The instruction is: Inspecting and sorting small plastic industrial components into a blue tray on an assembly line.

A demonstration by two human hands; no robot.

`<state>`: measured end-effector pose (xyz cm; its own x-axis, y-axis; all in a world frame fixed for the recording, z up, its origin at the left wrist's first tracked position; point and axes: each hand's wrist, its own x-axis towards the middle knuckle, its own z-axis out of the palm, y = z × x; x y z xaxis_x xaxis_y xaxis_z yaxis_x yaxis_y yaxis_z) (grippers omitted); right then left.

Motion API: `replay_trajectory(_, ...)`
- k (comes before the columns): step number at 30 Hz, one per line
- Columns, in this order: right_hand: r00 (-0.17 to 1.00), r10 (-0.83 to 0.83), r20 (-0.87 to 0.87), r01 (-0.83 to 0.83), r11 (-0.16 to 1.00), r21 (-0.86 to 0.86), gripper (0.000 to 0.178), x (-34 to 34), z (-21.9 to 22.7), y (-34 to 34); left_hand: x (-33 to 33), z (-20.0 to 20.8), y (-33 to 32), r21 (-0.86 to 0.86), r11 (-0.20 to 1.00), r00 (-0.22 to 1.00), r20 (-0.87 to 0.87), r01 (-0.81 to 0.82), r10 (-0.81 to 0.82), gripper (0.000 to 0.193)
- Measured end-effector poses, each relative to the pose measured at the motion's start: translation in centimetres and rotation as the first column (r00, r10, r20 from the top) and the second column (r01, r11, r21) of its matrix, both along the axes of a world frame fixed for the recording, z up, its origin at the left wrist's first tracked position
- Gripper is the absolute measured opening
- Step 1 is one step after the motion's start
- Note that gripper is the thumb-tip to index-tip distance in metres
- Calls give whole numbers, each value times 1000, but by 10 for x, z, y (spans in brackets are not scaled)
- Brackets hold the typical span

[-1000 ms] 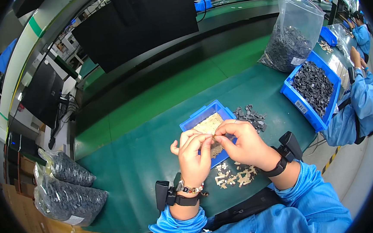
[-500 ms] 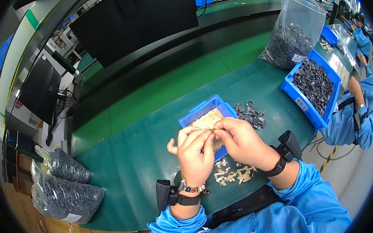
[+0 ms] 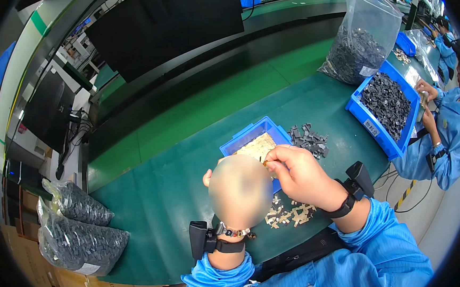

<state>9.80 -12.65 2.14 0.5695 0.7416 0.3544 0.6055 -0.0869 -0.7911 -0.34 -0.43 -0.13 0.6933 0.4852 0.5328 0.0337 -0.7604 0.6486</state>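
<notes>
Pinching one small tan piece over the little blue bin

My right hand (image 3: 301, 176) fingers are pressed together on a tiny tan piece (image 3: 267, 163), held above the small blue bin (image 3: 251, 138) near the bench's front edge. It looks light, stiff and easily dropped, so I grip its edges. I cannot tell how my left hand (image 3: 240, 192) fingers stand.

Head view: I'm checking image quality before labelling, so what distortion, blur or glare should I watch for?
Head view: fisheye bends the green bench edges toward a black round rim; the left hand is smeared into a blur, while the right hand and small blue bin stay sharp; glare glints on the clear bag of dark parts.
</notes>
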Motion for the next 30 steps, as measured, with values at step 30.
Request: replay_trajectory(30, 992, -67, -105, 86, 978, 191, 7, -2, -5, -20, -1, 10, -3, -95, 965, 970, 4, 244, -245, 17)
